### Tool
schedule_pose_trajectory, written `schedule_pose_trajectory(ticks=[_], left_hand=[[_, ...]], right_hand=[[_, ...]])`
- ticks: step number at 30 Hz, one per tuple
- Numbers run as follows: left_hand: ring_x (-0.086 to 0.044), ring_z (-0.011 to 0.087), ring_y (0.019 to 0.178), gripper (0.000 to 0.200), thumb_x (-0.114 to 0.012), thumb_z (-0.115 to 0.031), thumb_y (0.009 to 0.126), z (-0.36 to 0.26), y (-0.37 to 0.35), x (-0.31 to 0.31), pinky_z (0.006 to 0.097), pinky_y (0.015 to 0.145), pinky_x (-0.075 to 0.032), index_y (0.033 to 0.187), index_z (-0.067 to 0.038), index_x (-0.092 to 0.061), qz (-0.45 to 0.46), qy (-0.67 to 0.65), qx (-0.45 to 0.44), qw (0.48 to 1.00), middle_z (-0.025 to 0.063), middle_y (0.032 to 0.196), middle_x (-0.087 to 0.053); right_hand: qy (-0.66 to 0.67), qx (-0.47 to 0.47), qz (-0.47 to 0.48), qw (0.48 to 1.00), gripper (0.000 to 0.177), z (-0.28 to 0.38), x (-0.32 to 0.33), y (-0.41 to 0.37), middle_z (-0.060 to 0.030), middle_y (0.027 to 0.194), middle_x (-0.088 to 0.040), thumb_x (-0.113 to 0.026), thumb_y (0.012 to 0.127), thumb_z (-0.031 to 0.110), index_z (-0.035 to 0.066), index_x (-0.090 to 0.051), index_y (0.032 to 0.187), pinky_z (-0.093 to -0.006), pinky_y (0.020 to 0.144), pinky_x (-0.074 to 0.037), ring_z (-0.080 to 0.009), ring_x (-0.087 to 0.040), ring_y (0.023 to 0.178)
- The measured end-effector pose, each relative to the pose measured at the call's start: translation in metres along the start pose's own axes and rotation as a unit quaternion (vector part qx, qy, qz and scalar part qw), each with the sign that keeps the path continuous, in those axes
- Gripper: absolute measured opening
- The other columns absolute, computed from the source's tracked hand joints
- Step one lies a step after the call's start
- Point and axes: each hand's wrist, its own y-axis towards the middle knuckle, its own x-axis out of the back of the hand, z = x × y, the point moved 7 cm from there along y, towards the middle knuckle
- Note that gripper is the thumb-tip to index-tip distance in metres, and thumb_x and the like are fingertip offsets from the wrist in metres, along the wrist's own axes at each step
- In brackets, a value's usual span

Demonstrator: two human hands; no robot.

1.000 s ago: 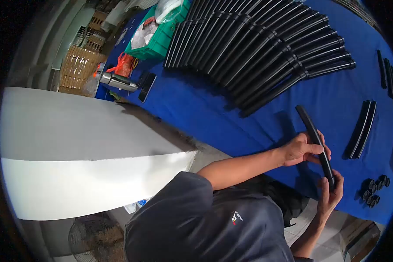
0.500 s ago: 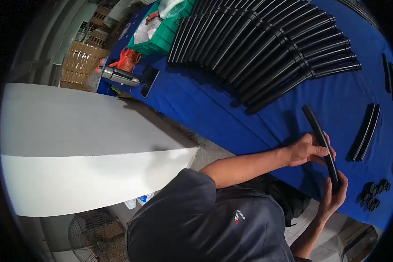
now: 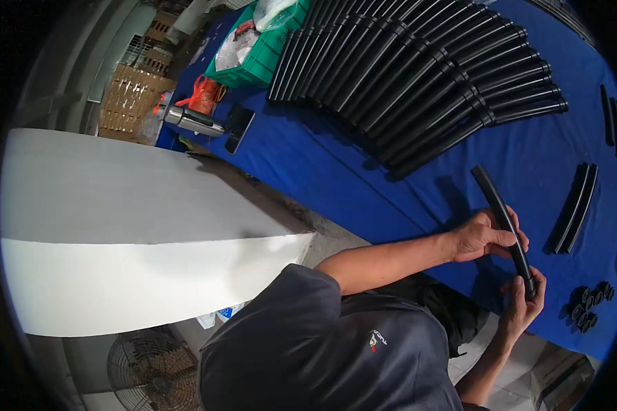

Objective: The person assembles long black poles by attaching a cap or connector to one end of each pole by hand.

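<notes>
Handling, judged:
- Looks light enough for a loose one-hand hold; a long, thin, gently curved black tube (image 3: 495, 195).
- Seems fairly stiff: keeps its arc with the far end unsupported, no sag visible.
- Smooth, slightly glossy skin, so probably slippery under a loose pinch. Not fragile by the look of it.
- Best taken at mid-length for balance, with a second hold at one end for control. Gripping only an end would likely let the long free part swing.

Position and hands:
- Held in the air over the near edge of the blue table (image 3: 336, 171), running from upper left to lower right.
- Left hand (image 3: 483, 236) closed round the middle, fingers wrapped over, thumb underneath.
- Right hand (image 3: 521, 308) curled round the lower end, palm up, with the tube tip hidden between the fingers. Cannot tell whether anything is fitted on that tip.
- Upper half free, pointing away from the body.

Nearby:
- Small black caps (image 3: 588, 305) in a cluster just right of the right hand.
- Pair of tubes (image 3: 574, 205) lying beyond the caps.
- Long fanned row (image 3: 418, 75) of like tubes farther back, well apart.
</notes>
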Motion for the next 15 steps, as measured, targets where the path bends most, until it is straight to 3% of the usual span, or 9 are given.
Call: schedule_pose_trajectory(ticks=[4,10,13,15], left_hand=[[-0.069,0.0308,0.113,0.026,-0.072,-0.005,0.093,0.0,0.0,0.0,0.0434,0.092,-0.064,0.112,-0.009,-0.055,-0.002,0.0,0.001,1.0,0.0202,0.113,-0.07],[-0.069,0.0321,0.114,0.026,-0.07,-0.002,0.093,0.003,0.002,0.001,0.0446,0.093,-0.063,0.113,-0.009,-0.055,0.009,-0.017,0.02,1.0,0.0214,0.115,-0.07],[-0.069,0.0326,0.114,0.025,-0.069,0.0,0.093,0.001,-0.001,0.001,0.0454,0.095,-0.062,0.112,-0.008,-0.055,0.013,-0.03,0.025,0.999,0.0218,0.116,-0.069],[-0.068,0.0327,0.115,0.025,-0.068,0.002,0.093,0.002,0.0,0.0,0.0453,0.095,-0.062,0.112,-0.008,-0.056,0.018,-0.032,0.024,0.999,0.0219,0.117,-0.069]], right_hand=[[-0.011,-0.003,0.008,1.0,0.031,0.0,0.002,0.001,-0.005,0.09,-0.063,-0.068,0.096,0.007,-0.002,-0.058,0.123,-0.0248,0.069,-0.053,-0.011,-0.063,0.074],[-0.178,0.162,-0.021,0.97,0.034,0.017,0.007,-0.006,-0.0064,0.101,-0.062,-0.068,0.097,0.011,-0.002,-0.058,0.127,-0.0238,0.069,-0.051,-0.0103,-0.061,0.077],[0.024,-0.017,-0.015,0.999,0.033,0.017,-0.003,-0.008,-0.0045,0.095,-0.063,-0.068,0.097,0.014,-0.001,-0.059,0.125,-0.0224,0.066,-0.05,-0.0096,-0.061,0.075],[0.029,-0.04,0.015,0.999,0.031,0.007,0.001,-0.006,-0.0045,0.088,-0.063,-0.067,0.097,0.012,-0.002,-0.059,0.123,-0.0237,0.064,-0.051,-0.01,-0.06,0.071]])
